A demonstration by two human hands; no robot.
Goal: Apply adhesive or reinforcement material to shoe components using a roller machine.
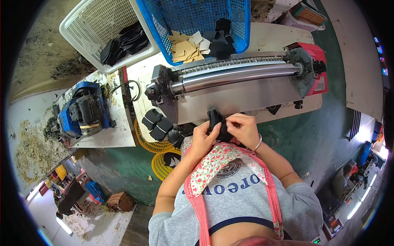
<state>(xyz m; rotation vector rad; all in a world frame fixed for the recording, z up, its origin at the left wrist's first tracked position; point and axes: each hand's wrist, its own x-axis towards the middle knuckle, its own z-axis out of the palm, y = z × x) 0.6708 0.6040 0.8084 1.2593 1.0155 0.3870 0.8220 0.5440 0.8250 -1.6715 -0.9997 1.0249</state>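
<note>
Close in front of my body, my left hand (202, 138) is closed around some soft black cut pieces (214, 117), with the thumb lying over them. My right hand (243, 128) pinches at the right side of the same black pieces; its fingertips are pressed together, and a bangle circles the wrist. Whether these are one folded piece or several stacked ones I cannot tell. Just beyond my hands is the metal plate (234, 99) of a roller machine with a long shiny roller (242, 77). Banded black bundles (157, 124) lie left of my left hand.
A blue basket (152, 25) holding tan and black pieces stands behind the machine, beside a white basket (88, 30) with black pieces. Yellow baskets (158, 166) sit lower left. A blue motor (84, 110) occupies the left table. The machine's red end cover (319, 74) is at right.
</note>
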